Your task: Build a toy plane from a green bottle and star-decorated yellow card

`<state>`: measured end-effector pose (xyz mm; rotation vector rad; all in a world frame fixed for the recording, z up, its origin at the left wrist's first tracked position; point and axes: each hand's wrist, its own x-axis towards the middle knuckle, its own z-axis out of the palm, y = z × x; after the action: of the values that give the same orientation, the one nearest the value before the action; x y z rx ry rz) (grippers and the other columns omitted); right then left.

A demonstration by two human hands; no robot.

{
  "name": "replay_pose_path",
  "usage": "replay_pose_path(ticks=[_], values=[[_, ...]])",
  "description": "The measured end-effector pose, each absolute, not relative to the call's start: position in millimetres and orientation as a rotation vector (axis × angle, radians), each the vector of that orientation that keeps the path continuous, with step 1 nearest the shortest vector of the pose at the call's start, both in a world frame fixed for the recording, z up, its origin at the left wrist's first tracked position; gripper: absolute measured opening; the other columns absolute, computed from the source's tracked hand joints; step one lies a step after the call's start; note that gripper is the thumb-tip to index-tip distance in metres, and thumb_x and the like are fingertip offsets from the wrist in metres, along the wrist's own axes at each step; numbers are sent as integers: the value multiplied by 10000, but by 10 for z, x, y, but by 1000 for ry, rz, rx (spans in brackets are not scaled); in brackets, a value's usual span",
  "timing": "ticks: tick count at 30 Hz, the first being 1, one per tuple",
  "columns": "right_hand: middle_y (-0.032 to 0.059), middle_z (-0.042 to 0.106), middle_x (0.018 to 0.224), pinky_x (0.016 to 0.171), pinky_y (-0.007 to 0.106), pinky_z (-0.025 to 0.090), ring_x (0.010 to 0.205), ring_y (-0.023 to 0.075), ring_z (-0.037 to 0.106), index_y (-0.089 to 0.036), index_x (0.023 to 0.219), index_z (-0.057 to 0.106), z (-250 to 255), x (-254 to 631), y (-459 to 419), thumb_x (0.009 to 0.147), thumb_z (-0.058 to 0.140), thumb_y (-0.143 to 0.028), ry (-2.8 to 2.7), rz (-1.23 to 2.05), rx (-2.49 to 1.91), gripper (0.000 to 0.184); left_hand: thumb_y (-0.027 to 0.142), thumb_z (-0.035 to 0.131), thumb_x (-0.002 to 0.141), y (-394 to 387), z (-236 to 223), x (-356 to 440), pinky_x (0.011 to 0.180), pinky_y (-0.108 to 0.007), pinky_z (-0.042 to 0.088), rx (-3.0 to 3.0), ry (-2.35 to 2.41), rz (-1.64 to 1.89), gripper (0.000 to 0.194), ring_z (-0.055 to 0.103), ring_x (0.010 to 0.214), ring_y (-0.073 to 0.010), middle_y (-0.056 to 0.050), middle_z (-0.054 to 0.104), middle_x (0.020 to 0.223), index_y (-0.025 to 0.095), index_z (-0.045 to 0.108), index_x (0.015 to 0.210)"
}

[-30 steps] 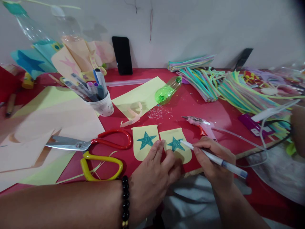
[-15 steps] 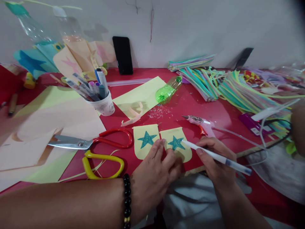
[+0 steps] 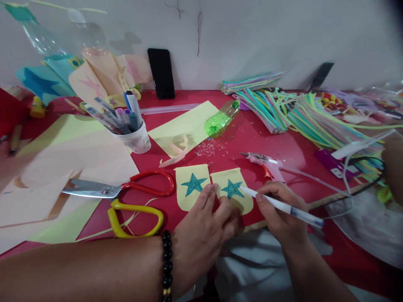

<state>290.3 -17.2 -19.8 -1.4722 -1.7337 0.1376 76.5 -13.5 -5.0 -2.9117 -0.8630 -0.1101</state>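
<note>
My right hand (image 3: 283, 212) grips a white marker (image 3: 285, 206), its tip on the teal star (image 3: 232, 189) of the right yellow paper piece (image 3: 245, 204). My left hand (image 3: 204, 228), with a black bead bracelet at the wrist, lies over the lower edges of both pieces, fingers spread and resting on them. The left yellow paper piece (image 3: 184, 202) also bears a teal star (image 3: 194, 184). Both pieces have straight tops and rounded bottoms. Beyond my right hand lies a pink glue gun (image 3: 262, 161), nozzle pointing left.
Large scissors (image 3: 147, 206) lie left on paper sheets (image 3: 94, 153). Behind them stands a cup of markers (image 3: 140, 142). A green-bottomed plastic bottle (image 3: 222, 119) lies ahead; a phone (image 3: 161, 73) leans on the wall. Colourful strips (image 3: 317, 117) and a purple device (image 3: 336, 163) are right, beside another person's arm (image 3: 393, 161).
My right hand and the marker have shifted slightly left, the tip moving from the star's upper right point toward its middle. My left hand stays in place.
</note>
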Motion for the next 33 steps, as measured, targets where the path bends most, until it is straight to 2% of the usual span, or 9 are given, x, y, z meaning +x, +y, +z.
replay_pose_path(ticks=[17,33], values=[[-19,590,684,568,253,439,600,114,560,-195,789,568,-155,2882,-160,798,614,-142,-1871,235,-1310,71,334,562,885,-128,-48,773,1142,-538,215,-2909,-839,-128,439,452,1301,-395,-118,529,1294,201,535,1302],[-4,587,679,559,267,413,585,118,538,-189,790,570,-149,2866,-167,783,614,-128,-1892,290,-1303,75,293,509,905,-114,-56,745,1143,-538,218,-2929,-841,-105,450,433,1315,-391,-119,501,1336,202,473,1345]])
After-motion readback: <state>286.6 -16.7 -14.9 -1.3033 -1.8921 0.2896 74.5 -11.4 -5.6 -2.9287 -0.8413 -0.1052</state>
